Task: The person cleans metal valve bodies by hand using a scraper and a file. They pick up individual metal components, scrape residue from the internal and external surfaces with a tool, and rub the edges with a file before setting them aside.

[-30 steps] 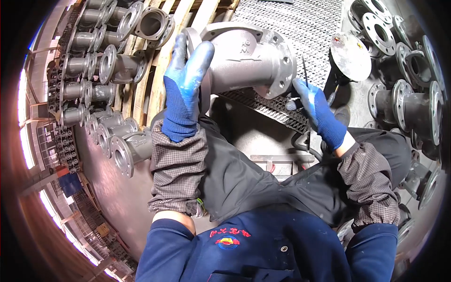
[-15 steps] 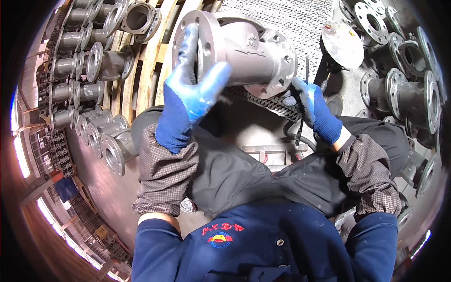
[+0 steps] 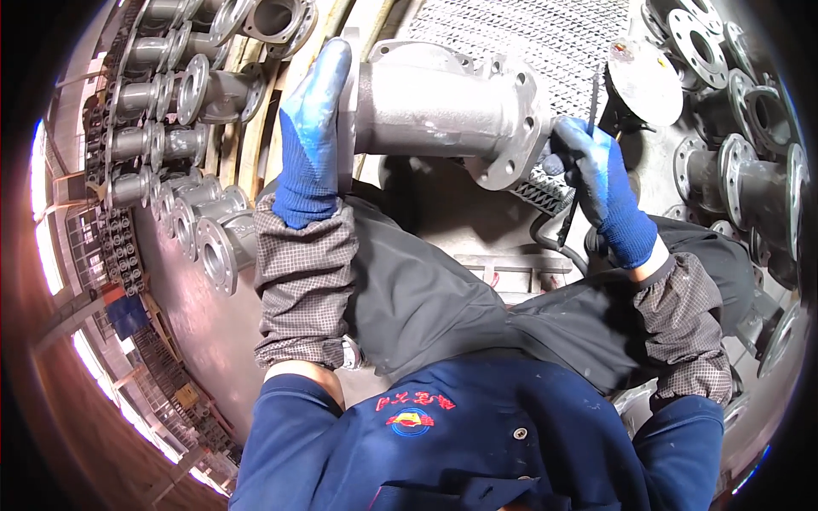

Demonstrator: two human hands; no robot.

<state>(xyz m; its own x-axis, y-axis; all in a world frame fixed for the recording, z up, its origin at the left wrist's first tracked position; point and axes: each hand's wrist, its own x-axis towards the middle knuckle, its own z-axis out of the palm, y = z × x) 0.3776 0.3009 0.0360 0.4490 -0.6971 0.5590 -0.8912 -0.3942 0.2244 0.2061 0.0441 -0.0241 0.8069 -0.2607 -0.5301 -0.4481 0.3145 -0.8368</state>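
Observation:
A grey flanged valve body [image 3: 434, 111] lies sideways in front of me, above the mesh. My left hand [image 3: 315, 128], in a blue coated glove, presses flat along the outer face of its left flange, fingers stretched upward. By the right flange is my right hand [image 3: 601, 175], gloved alike, with its fingers curled around a thin black rod-like tool [image 3: 594, 106]. That tool stands nearly upright, its lower end near a dark hose [image 3: 538, 230]. Whether the right fingertips touch the flange, I cannot tell.
Grey metal mesh [image 3: 545, 25] lies beyond the valve body. A pale round disc [image 3: 645, 83] sits to its right. Several flanged castings [image 3: 226, 89] stand on wooden slats at the left, and more castings [image 3: 763, 196] crowd the right. A low metal frame [image 3: 511, 264] is between my legs.
The valve body has turned, so its left flange now shows edge-on. My left hand has gone from spread fingers to lying flat on that flange. The right hand and black tool shifted right in view.

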